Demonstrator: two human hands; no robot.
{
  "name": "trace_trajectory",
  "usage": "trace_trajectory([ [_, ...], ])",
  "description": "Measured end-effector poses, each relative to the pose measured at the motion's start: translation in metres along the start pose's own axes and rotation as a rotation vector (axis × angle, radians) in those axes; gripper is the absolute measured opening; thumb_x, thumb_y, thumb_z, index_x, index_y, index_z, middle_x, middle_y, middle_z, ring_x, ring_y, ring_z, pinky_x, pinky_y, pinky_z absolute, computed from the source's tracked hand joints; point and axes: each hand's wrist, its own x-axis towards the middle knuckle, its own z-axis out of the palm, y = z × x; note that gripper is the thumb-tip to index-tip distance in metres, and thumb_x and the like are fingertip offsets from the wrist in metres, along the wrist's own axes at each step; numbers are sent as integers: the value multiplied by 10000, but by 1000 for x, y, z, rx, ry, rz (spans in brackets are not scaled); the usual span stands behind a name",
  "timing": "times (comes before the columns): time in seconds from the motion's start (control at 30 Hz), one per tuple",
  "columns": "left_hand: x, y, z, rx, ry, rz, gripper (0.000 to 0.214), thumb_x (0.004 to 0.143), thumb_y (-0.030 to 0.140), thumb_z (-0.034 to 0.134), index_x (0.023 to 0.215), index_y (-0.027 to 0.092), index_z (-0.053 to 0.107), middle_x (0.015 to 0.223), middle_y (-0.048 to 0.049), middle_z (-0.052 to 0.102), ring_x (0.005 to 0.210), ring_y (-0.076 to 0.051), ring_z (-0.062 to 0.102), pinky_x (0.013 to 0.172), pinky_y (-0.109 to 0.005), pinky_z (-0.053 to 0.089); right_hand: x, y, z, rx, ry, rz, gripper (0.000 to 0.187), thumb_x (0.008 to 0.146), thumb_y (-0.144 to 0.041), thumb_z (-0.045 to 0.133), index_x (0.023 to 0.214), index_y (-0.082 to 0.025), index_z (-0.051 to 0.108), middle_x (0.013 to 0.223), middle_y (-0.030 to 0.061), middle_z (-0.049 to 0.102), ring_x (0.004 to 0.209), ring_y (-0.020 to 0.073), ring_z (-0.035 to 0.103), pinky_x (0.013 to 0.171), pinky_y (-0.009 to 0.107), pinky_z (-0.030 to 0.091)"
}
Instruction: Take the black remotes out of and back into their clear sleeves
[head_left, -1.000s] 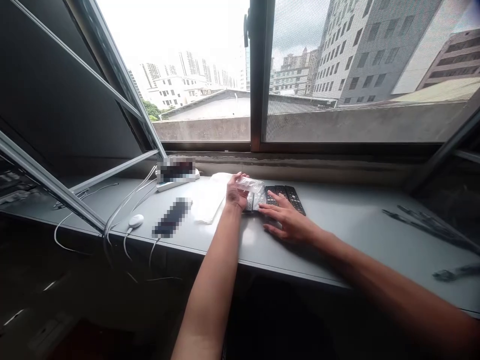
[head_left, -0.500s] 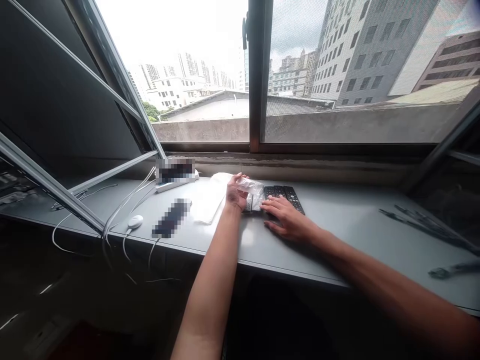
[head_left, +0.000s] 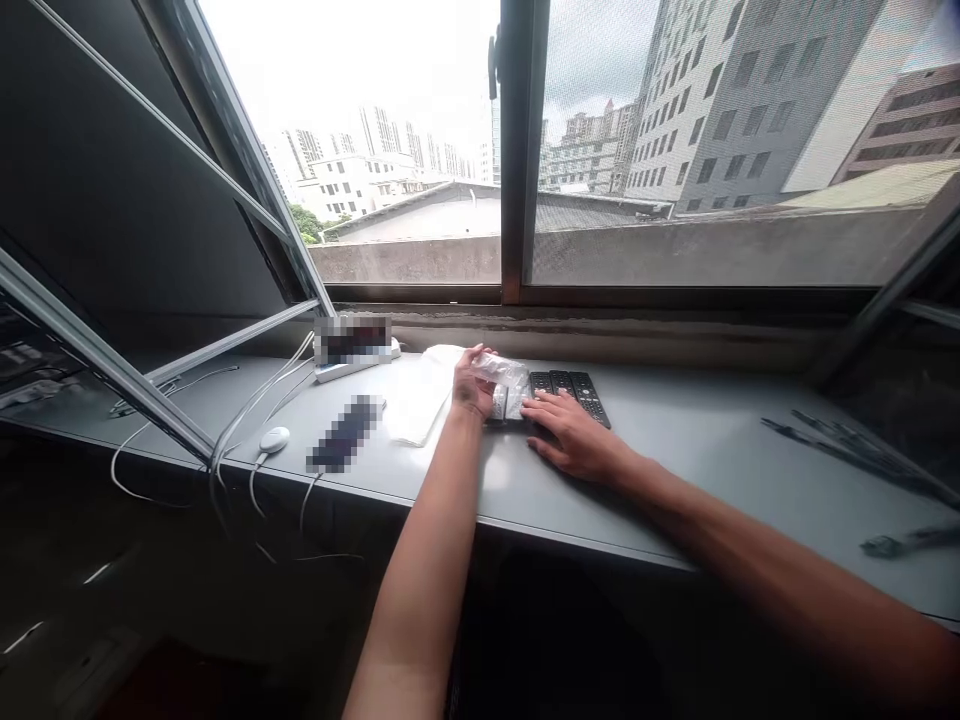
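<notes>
My left hand [head_left: 472,384] is curled palm-up with its fingers closed on a crinkled clear plastic bag [head_left: 504,372]. Dark-edged items show under or inside the lower part of the bag, too small to make out. Just right of it, several black remote controls [head_left: 591,396] lie side by side on the tabletop. My right hand [head_left: 570,435] rests palm down over their near ends, fingers stretched out and fingertips at the bag's right edge. It hides part of the remote controls.
White sheet-like material [head_left: 420,405] lies left of my left hand on the grey table [head_left: 697,430]. Farther left are a blurred-out phone-like item [head_left: 346,435], a white round device [head_left: 274,439], cables and a power strip [head_left: 352,362]. Metal frames stand at both sides; dark cables [head_left: 840,445] lie right.
The whole view has shifted slightly to the right. Both hands, the plastic bag and the remote controls keep nearly the same positions relative to each other.
</notes>
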Motion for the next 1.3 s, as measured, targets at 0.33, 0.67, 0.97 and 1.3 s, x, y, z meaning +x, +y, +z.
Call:
trace_trajectory([
  [0.33, 3, -7, -5, 387, -34, 96, 352, 974, 334, 561, 1222, 176, 755, 918, -50, 673, 870, -174, 644, 715, -255, 514, 0, 0, 1, -9, 1, 11, 490, 1070, -347, 634, 1534, -189, 652, 1604, 178, 630, 1543, 444, 517, 1273, 754, 345],
  [0.67, -2, 24, -14, 461, -9, 169, 300, 828, 146, 848, 996, 185, 603, 1004, -55, 740, 876, -133, 671, 873, -295, 568, 0, -4, 3, -11, 14, 26, 489, 1070, -346, 643, 1540, -215, 639, 1611, 162, 626, 1562, 416, 496, 1310, 752, 269],
  [0.97, 25, 126, -61, 1371, 114, 170, 216, 819, 265, 760, 726, 220, 570, 700, -28, 585, 636, -194, 563, 621, -311, 431, 0, -9, 1, -8, -20, 17, 487, 1088, -340, 604, 1549, -186, 619, 1638, 168, 597, 1572, 419, 477, 1316, 759, 247],
  [1.3, 26, 142, -76, 2017, -88, 66, 91, 739, 256, 702, 687, 224, 636, 803, -92, 755, 842, -301, 699, 762, -359, 512, 1, -12, 0, 5, -14, 24, 477, 1072, -327, 634, 1532, -199, 642, 1637, 175, 597, 1562, 411, 493, 1317, 750, 245],
])
